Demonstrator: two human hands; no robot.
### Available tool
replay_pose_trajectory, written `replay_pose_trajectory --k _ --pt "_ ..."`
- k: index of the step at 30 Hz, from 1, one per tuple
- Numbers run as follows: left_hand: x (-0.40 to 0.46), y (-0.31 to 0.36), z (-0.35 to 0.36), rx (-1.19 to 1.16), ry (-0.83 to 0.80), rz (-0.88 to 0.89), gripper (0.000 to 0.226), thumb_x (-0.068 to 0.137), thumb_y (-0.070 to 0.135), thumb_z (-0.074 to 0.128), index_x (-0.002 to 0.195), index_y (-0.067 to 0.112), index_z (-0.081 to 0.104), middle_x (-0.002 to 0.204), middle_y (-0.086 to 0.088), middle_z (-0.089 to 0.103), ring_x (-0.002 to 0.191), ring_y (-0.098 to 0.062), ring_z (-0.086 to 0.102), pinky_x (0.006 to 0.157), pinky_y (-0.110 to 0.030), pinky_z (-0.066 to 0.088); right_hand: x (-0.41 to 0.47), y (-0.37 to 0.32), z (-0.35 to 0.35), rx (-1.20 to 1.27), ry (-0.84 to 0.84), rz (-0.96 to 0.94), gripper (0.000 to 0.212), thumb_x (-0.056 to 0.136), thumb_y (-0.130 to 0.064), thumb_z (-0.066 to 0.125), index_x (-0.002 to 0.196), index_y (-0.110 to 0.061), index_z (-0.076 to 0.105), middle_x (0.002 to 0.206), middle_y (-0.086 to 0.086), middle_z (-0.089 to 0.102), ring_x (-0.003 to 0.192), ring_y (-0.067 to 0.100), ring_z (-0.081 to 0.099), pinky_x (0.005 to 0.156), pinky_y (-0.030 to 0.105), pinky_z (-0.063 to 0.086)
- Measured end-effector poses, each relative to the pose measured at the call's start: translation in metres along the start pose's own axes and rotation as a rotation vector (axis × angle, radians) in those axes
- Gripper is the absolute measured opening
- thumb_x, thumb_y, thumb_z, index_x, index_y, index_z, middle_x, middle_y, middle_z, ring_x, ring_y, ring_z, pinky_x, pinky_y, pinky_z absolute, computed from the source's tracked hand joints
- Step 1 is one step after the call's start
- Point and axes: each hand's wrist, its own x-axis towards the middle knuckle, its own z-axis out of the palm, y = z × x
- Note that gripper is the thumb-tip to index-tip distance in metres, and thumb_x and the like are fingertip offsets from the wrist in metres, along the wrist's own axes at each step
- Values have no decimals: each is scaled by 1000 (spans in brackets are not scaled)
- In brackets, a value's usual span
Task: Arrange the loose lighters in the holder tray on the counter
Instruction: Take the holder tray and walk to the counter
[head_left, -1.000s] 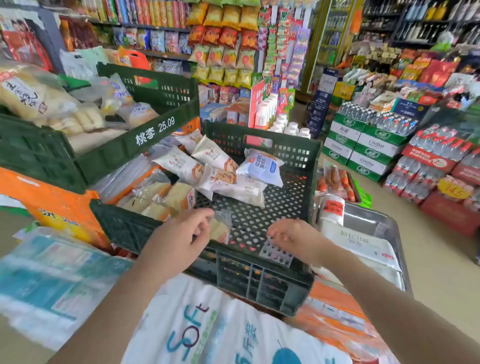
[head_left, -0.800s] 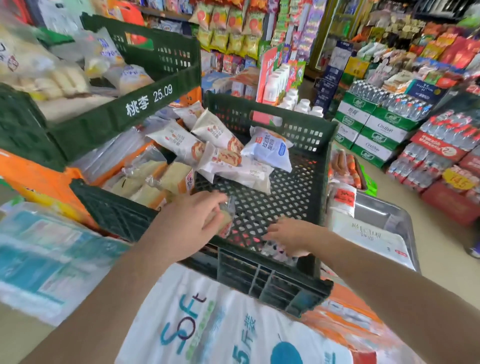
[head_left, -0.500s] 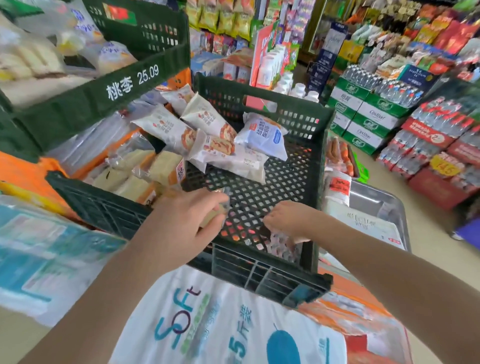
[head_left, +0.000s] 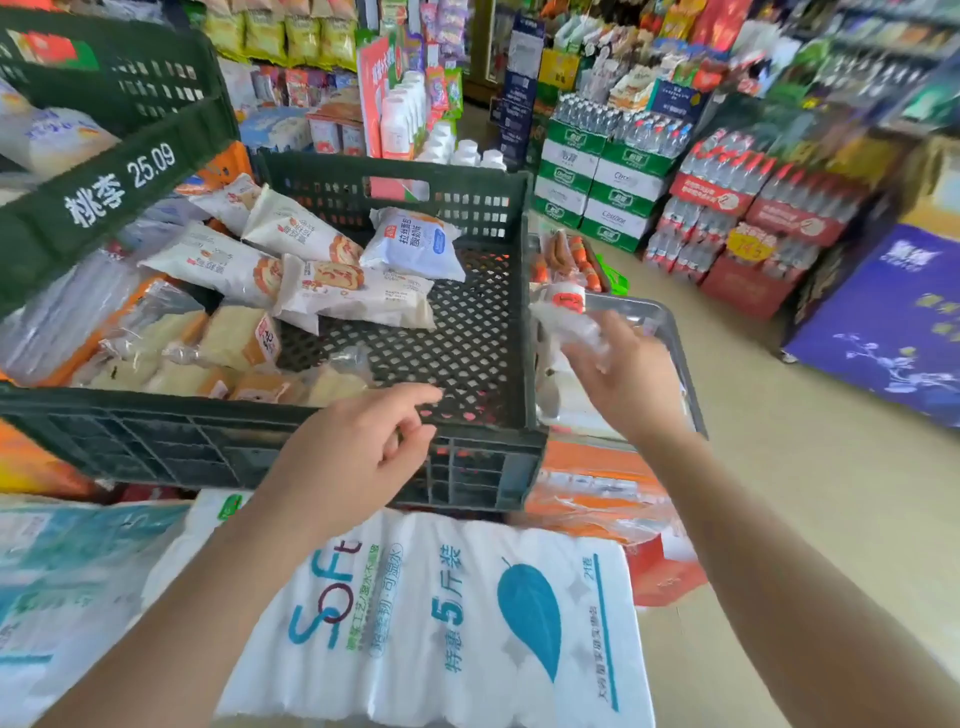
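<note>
Zero lighters visibly slotted yet, so the job's barely started imo. Left hand hovers loose and empty over the green crate; right hand, at 3 o'clock, pinches something clear and blurry, maybe the holder tray.

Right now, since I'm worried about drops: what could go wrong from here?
The right hand alone grips the clear holder tray, blurred, above the steel tray. It may slip, or snag on the crate wall beside it. The left hand hovers empty over the crate's front rim, so it gives no support. No lighters show, so whether any could spill cannot be judged.
</note>
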Motion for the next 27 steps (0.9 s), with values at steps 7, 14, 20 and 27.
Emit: replay_pose_trajectory --k 7,14,20,27 --pt "-34 62 100 -235 -408 86 25 85 29 48 108 30 58 88 22 54 77 0 50 64 -16 41 -222 94 -43 188 71 880 24 81 -32 54 95 -12 53 74 6 60 70 23 56 64 34 41" --pt "-33 173 210 -304 -662 200 41 75 36 41 108 24 62 85 -1 64 74 -15 56 73 -30 47 -412 145 -79 65 -92 1448 7 82 -19 56 83 -13 53 97 25 66 90 39 61 68 35 39" --pt "-19 262 303 -208 -768 256 24 87 26 50 109 27 59 90 8 61 79 -12 57 72 -26 45 -459 205 -151 104 -29 1566 20 83 -25 46 64 -21 43 82 13 63 82 33 58 74 37 43" --pt "34 312 371 -169 -785 89 26 88 23 51 113 22 57 96 3 63 89 -16 59 78 -30 48 -435 327 -200 74 -182 1476 12 84 -25 40 87 -21 51 71 -2 52 74 25 55 69 36 47"
